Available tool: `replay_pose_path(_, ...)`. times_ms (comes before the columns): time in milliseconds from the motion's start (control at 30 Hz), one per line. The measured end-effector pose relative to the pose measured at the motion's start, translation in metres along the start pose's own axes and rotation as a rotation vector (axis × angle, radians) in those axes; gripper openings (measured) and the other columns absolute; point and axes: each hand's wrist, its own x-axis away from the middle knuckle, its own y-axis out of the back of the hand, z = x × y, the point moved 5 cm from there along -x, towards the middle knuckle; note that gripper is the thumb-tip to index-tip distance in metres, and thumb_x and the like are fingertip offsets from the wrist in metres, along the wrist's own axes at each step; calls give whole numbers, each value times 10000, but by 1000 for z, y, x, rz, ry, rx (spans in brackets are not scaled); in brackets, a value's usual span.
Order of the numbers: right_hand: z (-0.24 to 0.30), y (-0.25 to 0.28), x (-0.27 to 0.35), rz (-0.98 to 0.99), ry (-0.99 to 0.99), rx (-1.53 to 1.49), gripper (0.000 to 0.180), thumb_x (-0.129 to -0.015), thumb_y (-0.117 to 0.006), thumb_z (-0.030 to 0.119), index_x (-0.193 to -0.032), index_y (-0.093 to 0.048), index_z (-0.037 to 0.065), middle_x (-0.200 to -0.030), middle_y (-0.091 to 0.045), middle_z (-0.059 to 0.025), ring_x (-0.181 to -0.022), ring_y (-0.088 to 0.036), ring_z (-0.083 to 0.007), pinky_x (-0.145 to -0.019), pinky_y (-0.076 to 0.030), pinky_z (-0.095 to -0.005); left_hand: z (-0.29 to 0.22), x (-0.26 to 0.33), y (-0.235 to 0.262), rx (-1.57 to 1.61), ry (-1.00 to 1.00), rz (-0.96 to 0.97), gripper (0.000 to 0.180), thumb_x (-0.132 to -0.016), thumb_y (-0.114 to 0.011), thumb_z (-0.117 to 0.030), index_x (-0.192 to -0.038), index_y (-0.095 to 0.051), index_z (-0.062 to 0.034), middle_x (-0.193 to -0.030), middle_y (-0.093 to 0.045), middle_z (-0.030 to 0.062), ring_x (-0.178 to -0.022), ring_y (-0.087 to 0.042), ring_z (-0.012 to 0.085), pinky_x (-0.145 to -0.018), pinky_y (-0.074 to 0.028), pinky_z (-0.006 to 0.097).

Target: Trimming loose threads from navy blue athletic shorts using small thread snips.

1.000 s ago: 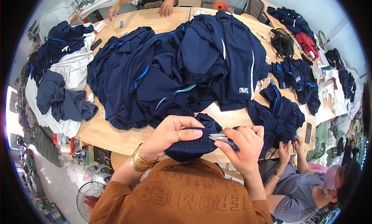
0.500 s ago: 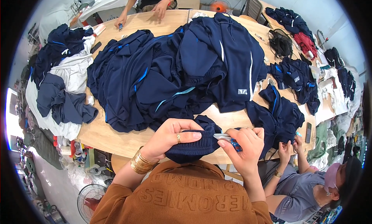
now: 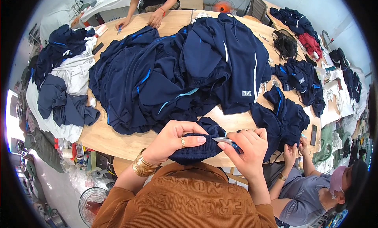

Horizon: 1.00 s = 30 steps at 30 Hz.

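The left hand [image 3: 173,142] is pinching a stretchy navy waistband [image 3: 197,153]. Just right of this pinch, the right hand [image 3: 249,146] is holding blue-handled thread snips [image 3: 223,140], which are pointing at the band. Past both hands, navy clothes [image 3: 157,80] are lying heaped on a wooden table [image 3: 105,143].
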Motion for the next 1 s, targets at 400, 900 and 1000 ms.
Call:
replay_pose_path(400,-3,0,3,-37,12,-18,242,-661,-731,276,-739,-598,90,-576,-469,0,-516,-427,-164,-613,-266,-310,3,-2,1,55,35,-20,178,-821,-628,-123,-938,-630,11,-832,-638,20,-713,-575,36,-665,-453,175)
replay_pose_path(900,-13,-2,8,-50,-42,-79,227,-704,-721,275,-803,-620,96,-621,-520,29,-523,-451,-132,-597,-265,-296,6,-3,2,85,38,-15,179,-827,-627,-131,-930,-627,15,-834,-639,23,-716,-582,43,-658,-459,180)
replay_pose_path(1000,-16,-6,8,-53,-164,-303,272,-688,-737,268,-854,-629,82,-636,-531,19,-547,-460,-125,-610,-310,-288,5,-4,0,64,38,-6,178,-827,-627,-130,-929,-628,16,-834,-638,21,-729,-580,44,-676,-457,181)
